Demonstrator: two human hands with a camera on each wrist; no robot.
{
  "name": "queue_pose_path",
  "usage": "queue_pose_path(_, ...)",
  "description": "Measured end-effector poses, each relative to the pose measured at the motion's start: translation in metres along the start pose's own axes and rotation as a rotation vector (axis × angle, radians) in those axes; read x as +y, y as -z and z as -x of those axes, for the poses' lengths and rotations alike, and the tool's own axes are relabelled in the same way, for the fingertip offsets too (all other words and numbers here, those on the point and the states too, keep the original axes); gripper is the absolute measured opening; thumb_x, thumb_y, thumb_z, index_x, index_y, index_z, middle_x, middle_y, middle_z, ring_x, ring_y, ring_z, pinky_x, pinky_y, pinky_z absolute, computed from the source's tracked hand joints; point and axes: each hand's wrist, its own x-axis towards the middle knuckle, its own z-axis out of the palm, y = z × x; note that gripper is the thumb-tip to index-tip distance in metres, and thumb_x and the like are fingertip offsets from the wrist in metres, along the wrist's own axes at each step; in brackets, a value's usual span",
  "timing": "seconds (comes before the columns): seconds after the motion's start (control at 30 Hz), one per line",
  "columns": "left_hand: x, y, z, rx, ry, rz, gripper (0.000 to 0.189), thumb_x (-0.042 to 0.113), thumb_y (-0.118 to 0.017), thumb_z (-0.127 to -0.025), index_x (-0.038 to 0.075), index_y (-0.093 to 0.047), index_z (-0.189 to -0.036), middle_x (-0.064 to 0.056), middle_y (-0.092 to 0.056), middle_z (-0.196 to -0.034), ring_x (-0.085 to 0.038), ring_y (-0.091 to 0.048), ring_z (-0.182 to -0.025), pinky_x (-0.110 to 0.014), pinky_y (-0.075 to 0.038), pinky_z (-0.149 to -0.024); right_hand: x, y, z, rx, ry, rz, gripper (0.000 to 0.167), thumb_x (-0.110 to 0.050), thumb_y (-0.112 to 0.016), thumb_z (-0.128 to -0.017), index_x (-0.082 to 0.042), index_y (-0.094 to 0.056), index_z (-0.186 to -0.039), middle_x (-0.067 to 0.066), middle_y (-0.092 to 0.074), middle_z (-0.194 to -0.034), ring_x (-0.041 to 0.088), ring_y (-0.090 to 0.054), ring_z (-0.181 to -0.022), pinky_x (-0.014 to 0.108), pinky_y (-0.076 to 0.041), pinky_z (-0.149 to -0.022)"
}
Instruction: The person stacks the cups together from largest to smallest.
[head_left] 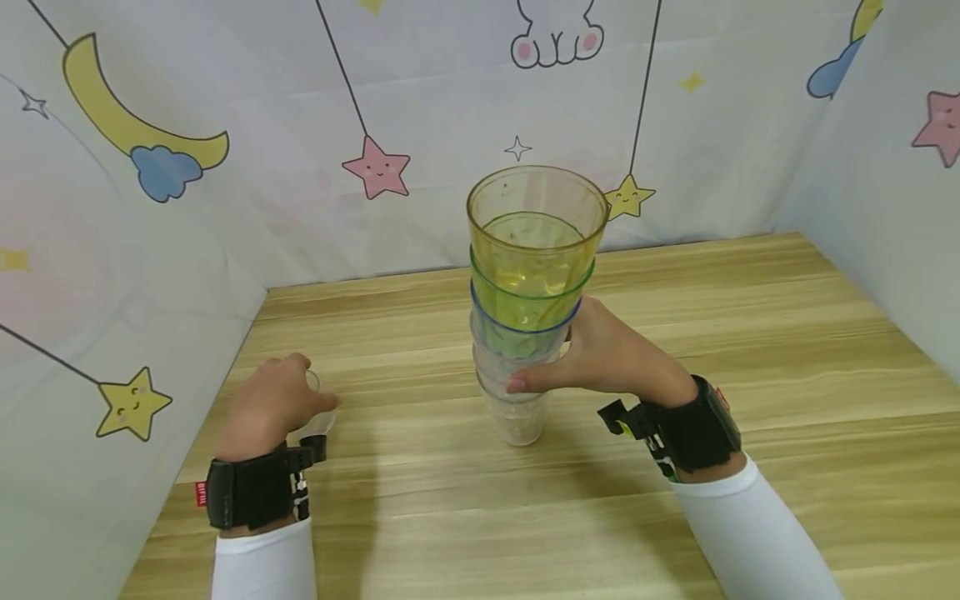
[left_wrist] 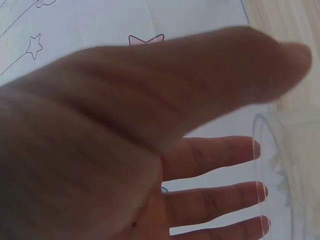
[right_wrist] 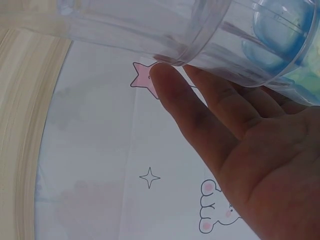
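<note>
A tall stack of see-through plastic cups (head_left: 528,317) stands upright in the head view, yellow at the top, green- and blue-rimmed ones under it, clear ones at the bottom. My right hand (head_left: 607,350) holds the stack around its lower clear part, thumb in front and fingers behind. In the right wrist view the thumb (right_wrist: 172,92) meets the clear cups. On the left, my left hand (head_left: 273,404) is at a separate clear cup (head_left: 321,422), largely hidden by the hand. In the left wrist view its fingers are spread straight, fingertips beside the rim of that clear cup (left_wrist: 305,165).
Both cups and hands are over a wood-grain table (head_left: 427,517). A white cloth (head_left: 285,208) printed with stars, moons and clouds rises behind the table and along its left and right sides. Each wrist wears a black strap (head_left: 251,492) with a small camera.
</note>
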Motion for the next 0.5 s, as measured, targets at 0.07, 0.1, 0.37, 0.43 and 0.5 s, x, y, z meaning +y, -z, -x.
queue_pose_path(0.07, -0.0005, 0.0001, 0.0003, 0.01, -0.008, 0.0, 0.073, 0.025, -0.075, -0.086, -0.018, -0.046, -0.136, -0.042, -0.053, -0.124, -0.049, -0.059, -0.102, -0.057, -0.052, -0.078, 0.0, 0.0003, 0.0001, 0.0, -0.001, -0.003, 0.077, -0.019, -0.092, -0.075, -0.019, -0.051, -0.139, -0.003, -0.061, -0.132, 0.017, -0.058, -0.121, 0.044, -0.046, -0.102)
queue_pose_path(0.1, -0.0008, 0.0002, 0.0005, 0.013, -0.009, 0.005, 0.07, 0.021, -0.074, -0.085, -0.018, -0.046, -0.136, -0.042, -0.054, -0.123, -0.047, -0.059, -0.099, -0.055, -0.053, -0.076, 0.0, 0.0004, 0.0001, 0.0, -0.002, -0.001, 0.077, -0.019, -0.092, -0.075, -0.019, -0.051, -0.139, -0.003, -0.06, -0.132, 0.017, -0.058, -0.121, 0.044, -0.046, -0.102)
queue_pose_path(0.37, -0.0017, 0.0009, 0.0021, 0.023, 0.008, 0.024, 0.063, 0.01, -0.071, -0.084, -0.016, -0.046, -0.136, -0.042, -0.052, -0.125, -0.046, -0.059, -0.1, -0.054, -0.052, -0.075, 0.0, 0.0003, 0.0001, -0.006, 0.004, -0.002, 0.076, -0.019, -0.092, -0.075, -0.019, -0.051, -0.139, -0.003, -0.06, -0.132, 0.018, -0.058, -0.121, 0.044, -0.047, -0.102)
queue_pose_path(0.43, -0.0018, 0.0007, 0.0024, 0.021, 0.008, 0.021, 0.063, 0.01, -0.072, -0.084, -0.016, -0.046, -0.136, -0.042, -0.051, -0.126, -0.05, -0.058, -0.104, -0.056, -0.051, -0.078, 0.0, 0.0001, 0.0, -0.008, 0.006, -0.008, 0.076, -0.018, -0.092, -0.075, -0.019, -0.051, -0.139, -0.002, -0.06, -0.132, 0.018, -0.058, -0.121, 0.044, -0.047, -0.102)
queue_pose_path(0.5, -0.0021, 0.0005, 0.0028, 0.021, 0.005, 0.019, 0.064, 0.011, -0.072, -0.085, -0.016, -0.045, -0.136, -0.042, -0.05, -0.126, -0.052, -0.055, -0.107, -0.058, -0.051, -0.08, 0.0, 0.0001, 0.0, -0.009, 0.003, -0.006, 0.076, -0.019, -0.092, -0.075, -0.019, -0.051, -0.139, -0.003, -0.061, -0.132, 0.017, -0.058, -0.121, 0.044, -0.047, -0.102)
